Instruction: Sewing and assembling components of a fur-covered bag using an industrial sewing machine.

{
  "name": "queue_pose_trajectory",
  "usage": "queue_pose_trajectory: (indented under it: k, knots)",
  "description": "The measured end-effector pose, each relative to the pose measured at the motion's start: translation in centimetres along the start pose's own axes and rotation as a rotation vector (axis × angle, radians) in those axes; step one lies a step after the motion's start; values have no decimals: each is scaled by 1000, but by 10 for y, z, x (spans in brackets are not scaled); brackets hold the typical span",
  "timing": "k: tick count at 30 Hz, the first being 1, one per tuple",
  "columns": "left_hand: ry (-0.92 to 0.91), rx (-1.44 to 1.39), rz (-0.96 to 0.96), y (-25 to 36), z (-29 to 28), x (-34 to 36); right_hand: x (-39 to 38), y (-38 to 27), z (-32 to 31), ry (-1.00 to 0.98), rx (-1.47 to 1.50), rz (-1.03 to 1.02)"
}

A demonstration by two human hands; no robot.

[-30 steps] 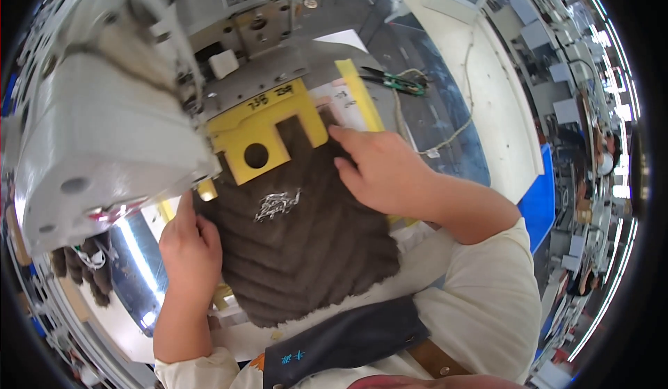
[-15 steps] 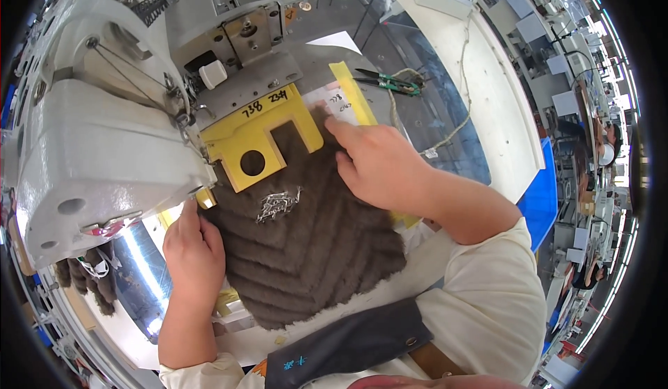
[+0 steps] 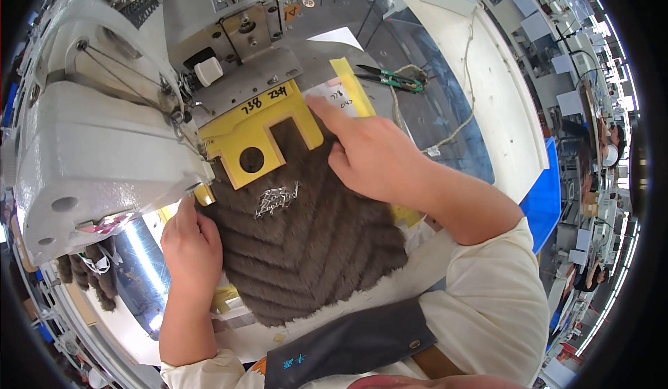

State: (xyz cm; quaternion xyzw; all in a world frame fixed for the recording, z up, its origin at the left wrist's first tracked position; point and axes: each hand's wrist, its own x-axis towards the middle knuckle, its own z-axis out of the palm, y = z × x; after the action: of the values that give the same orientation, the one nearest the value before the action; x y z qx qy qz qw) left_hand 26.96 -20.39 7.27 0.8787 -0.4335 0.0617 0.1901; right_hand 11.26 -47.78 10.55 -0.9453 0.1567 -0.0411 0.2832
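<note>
A brown fur piece (image 3: 313, 250) with V-shaped ridges lies under the sewing machine's white head (image 3: 111, 152). A yellow template plate (image 3: 243, 128), with a round hole and a notch, rests over its far part. A cluster of silvery, wiry shapes (image 3: 275, 201) shows on the fur. My left hand (image 3: 191, 246) is at the fur's left edge, its index finger stretched to a small yellow strip (image 3: 204, 195) beside the machine head; its other fingers are partly hidden. My right hand (image 3: 379, 156) lies at the far right, index finger extended beside the plate and thumb apart, holding nothing visible.
Green-handled snips (image 3: 393, 78) lie at the far right beside a pale cord (image 3: 459, 121). White paper (image 3: 341, 99) with yellow tape is behind my right hand. A blue bin (image 3: 543, 197) stands right. More fur pieces (image 3: 87, 278) lie at the left.
My right index finger has slid a little left and away from me, along the plate's right side. My left hand stays in nearly the same place. The view has shifted slightly.
</note>
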Motion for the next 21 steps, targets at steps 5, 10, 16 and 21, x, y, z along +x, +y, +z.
queue_pose_trajectory:
  k: [5,10,16,21]
  knots:
    - [9,28,13,1,1,0,0,-1,-5,-89,-10,22]
    - [-10,45,-10,2,0,0,-1,-2,-3,-101,-7,70]
    - [-34,26,-14,3,-3,1,3,-2,-5,-102,69,147]
    - [-19,15,-6,3,-2,1,0,-3,-4,-122,-8,99]
